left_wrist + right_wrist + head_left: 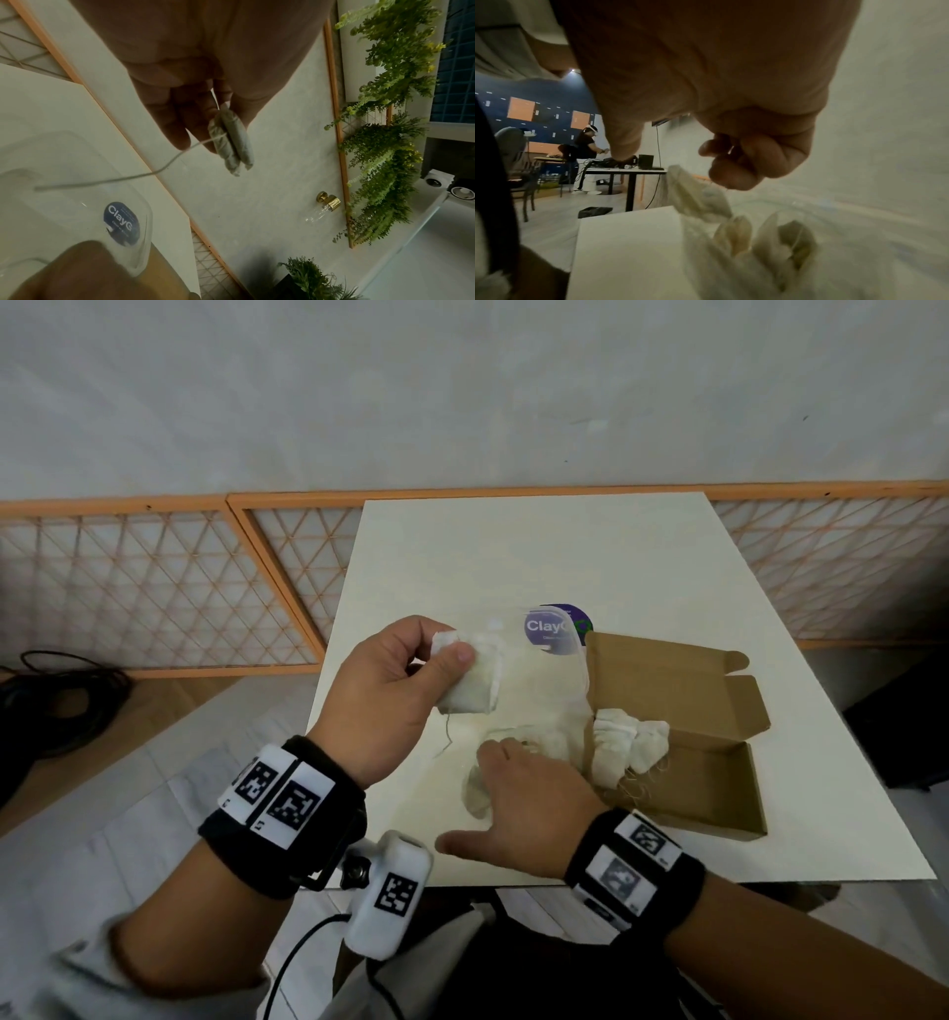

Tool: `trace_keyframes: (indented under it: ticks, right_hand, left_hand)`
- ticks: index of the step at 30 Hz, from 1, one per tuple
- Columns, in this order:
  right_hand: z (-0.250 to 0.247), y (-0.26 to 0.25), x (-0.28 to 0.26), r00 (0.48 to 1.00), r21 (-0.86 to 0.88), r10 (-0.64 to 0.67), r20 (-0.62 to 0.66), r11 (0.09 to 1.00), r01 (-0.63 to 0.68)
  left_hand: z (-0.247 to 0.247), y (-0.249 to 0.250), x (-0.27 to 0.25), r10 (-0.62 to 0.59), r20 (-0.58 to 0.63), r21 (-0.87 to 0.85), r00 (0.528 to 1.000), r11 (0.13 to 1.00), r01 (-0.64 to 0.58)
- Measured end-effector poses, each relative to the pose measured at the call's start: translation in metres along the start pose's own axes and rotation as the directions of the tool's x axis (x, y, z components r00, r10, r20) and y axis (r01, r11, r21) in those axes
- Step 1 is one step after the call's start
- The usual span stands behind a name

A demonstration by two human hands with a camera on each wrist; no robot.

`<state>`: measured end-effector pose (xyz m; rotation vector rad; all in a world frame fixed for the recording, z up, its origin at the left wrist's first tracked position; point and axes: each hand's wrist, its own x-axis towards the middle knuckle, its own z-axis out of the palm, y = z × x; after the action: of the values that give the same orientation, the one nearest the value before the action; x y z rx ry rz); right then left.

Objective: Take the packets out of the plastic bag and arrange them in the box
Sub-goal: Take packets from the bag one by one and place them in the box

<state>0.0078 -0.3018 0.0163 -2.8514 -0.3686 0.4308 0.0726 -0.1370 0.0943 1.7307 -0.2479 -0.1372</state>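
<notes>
My left hand (452, 654) is raised above the white table (513, 546) and pinches a white tea-bag packet (475, 685) between thumb and fingers. Its string (128, 178) hangs loose from the packet (231, 140). A clear plastic bag (539, 690) with a purple sticker (549, 629) lies between my hands. More packets (736, 233) show through its film. My right hand (513, 762) lies on the bag's near end, thumb spread, fingers (731, 162) curled into the film. An open brown cardboard box (719, 783) at the right holds several packets (626, 742) at its left end.
An orange lattice screen (154, 582) runs behind the table. Black cables (61, 701) lie on the floor at the left. The box's lid flaps (739, 706) stand open toward the back right. A person (585, 146) works at another table far off.
</notes>
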Motion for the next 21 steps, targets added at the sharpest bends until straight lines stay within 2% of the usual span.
trace_keyframes:
  ticks: [5,8,11,15,18,21]
  right_hand:
    - [0.017,0.001,0.013,0.999,0.08,0.043,0.015,0.996,-0.044]
    - [0.009,0.019,0.016,0.998,0.235,0.056,0.015,0.97,-0.058]
    - [-0.015,0.04,0.012,0.997,0.429,0.072,-0.01,0.901,-0.061]
    - [-0.057,0.059,-0.001,0.999,0.623,0.041,-0.014,0.782,-0.023]
    - [-0.086,0.063,-0.015,1.0,0.741,-0.003,-0.012,0.671,0.011]
    - [-0.107,0.06,-0.027,0.997,0.775,-0.061,-0.036,0.629,0.067]
  left_hand:
    - [-0.005,-0.001,-0.001,-0.011,-0.004,-0.007,1.0,1.0,0.011]
    - [-0.008,-0.002,0.0,-0.019,-0.002,0.0,1.0,1.0,0.019]
    - [-0.008,-0.001,0.0,-0.022,0.032,0.032,0.999,0.999,0.021]
    - [-0.006,0.001,-0.004,-0.047,0.187,0.092,0.981,0.995,0.031]
    - [0.001,0.0,-0.006,-0.127,0.322,0.065,0.938,0.992,0.112]
    - [0.011,0.001,-0.009,-0.162,0.411,0.043,0.897,0.986,0.159]
